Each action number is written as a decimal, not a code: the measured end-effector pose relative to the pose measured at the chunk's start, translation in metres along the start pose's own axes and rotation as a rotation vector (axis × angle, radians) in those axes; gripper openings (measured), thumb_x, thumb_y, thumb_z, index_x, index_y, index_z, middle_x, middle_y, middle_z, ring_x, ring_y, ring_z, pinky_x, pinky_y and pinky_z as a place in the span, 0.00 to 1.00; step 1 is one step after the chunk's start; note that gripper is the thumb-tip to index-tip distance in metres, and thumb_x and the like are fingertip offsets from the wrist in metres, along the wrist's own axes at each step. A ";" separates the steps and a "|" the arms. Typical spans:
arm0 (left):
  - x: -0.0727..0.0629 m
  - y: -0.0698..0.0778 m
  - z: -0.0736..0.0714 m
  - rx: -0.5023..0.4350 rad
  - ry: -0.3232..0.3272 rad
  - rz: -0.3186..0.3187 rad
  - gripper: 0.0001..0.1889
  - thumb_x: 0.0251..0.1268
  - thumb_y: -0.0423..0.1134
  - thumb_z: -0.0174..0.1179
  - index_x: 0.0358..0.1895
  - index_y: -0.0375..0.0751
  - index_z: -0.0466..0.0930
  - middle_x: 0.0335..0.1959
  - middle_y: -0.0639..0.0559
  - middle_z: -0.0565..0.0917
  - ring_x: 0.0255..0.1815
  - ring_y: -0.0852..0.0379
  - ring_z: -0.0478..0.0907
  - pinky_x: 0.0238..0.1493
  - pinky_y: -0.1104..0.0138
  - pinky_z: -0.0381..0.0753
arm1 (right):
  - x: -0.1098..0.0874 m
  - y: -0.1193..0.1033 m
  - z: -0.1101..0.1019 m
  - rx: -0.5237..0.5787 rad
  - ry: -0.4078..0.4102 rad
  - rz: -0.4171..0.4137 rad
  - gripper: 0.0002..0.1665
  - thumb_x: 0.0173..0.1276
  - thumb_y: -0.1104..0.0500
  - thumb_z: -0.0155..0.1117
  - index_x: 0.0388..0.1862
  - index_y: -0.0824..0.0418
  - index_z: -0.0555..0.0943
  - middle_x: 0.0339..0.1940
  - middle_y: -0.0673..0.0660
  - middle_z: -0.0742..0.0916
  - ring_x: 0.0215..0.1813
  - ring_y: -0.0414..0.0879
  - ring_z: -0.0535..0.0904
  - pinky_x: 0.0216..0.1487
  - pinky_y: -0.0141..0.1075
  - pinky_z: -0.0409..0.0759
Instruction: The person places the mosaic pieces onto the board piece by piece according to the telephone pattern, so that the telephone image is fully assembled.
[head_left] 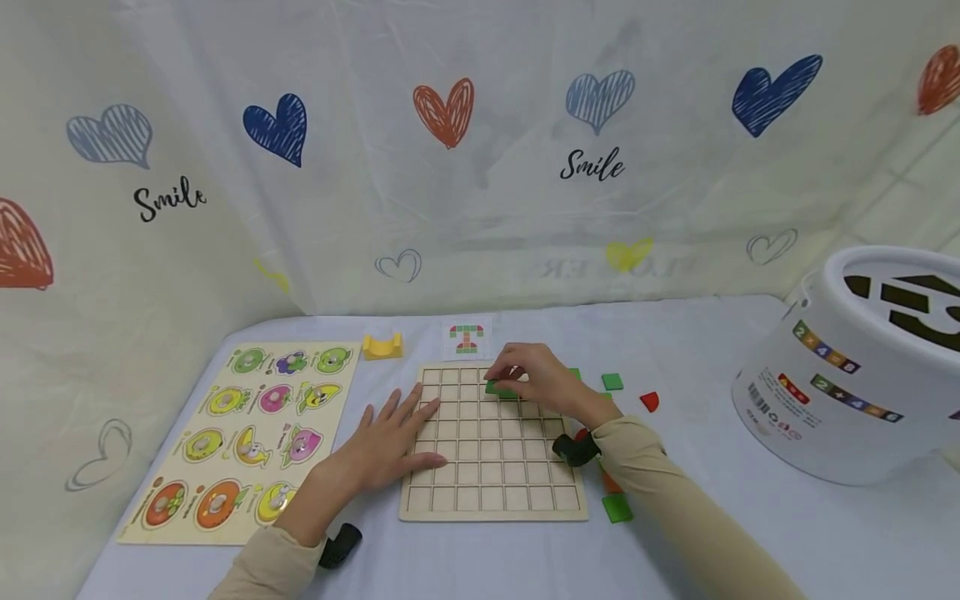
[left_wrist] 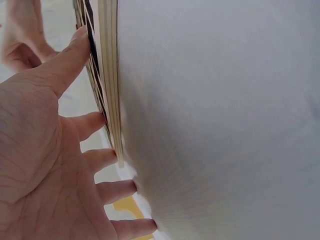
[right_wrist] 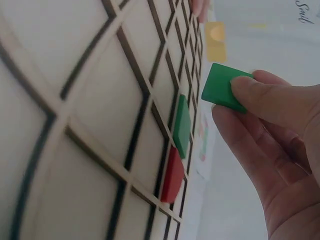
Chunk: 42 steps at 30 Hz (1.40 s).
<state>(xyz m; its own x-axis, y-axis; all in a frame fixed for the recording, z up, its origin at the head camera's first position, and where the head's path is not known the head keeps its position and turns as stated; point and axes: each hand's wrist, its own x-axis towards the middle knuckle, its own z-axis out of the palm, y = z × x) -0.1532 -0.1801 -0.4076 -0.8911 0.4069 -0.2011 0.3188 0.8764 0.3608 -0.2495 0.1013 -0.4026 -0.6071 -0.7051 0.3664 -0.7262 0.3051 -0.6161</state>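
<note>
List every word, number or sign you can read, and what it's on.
"Smile": backdrop, left.
"Smile": backdrop, right of centre.
"T": built from coloured shapes, pattern card.
Mirrored lettering, backdrop: too faint to read surely.
Coloured strips and small print, white bucket: too blurred to read surely.
Fruit board print: too small to read.

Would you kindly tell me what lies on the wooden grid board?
A red piece and a green tile sit there; in the head view, the right hand hides part of the board.
</note>
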 end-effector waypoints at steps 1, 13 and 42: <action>0.000 0.000 0.000 0.000 0.000 0.000 0.45 0.74 0.66 0.57 0.85 0.45 0.56 0.87 0.38 0.47 0.85 0.31 0.42 0.75 0.28 0.42 | 0.001 0.000 0.002 -0.008 -0.009 0.008 0.08 0.65 0.72 0.74 0.43 0.69 0.89 0.40 0.57 0.88 0.44 0.50 0.86 0.46 0.35 0.87; -0.001 0.002 -0.001 -0.002 0.002 0.003 0.45 0.75 0.65 0.57 0.84 0.44 0.56 0.87 0.38 0.47 0.85 0.30 0.42 0.75 0.27 0.42 | 0.007 -0.005 0.010 -0.143 -0.079 0.048 0.09 0.67 0.71 0.73 0.45 0.66 0.90 0.40 0.55 0.88 0.44 0.47 0.86 0.47 0.32 0.85; 0.007 -0.013 0.014 0.025 0.020 0.006 0.47 0.72 0.70 0.55 0.86 0.50 0.53 0.88 0.44 0.43 0.86 0.33 0.38 0.76 0.28 0.41 | 0.017 -0.012 0.012 -0.289 -0.158 0.100 0.10 0.68 0.71 0.72 0.46 0.67 0.91 0.41 0.57 0.87 0.45 0.50 0.86 0.45 0.33 0.84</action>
<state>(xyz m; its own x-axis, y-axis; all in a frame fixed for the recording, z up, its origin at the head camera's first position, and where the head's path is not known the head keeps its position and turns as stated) -0.1594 -0.1850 -0.4271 -0.8952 0.4073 -0.1807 0.3320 0.8801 0.3394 -0.2472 0.0782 -0.3977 -0.6388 -0.7462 0.1874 -0.7407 0.5306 -0.4121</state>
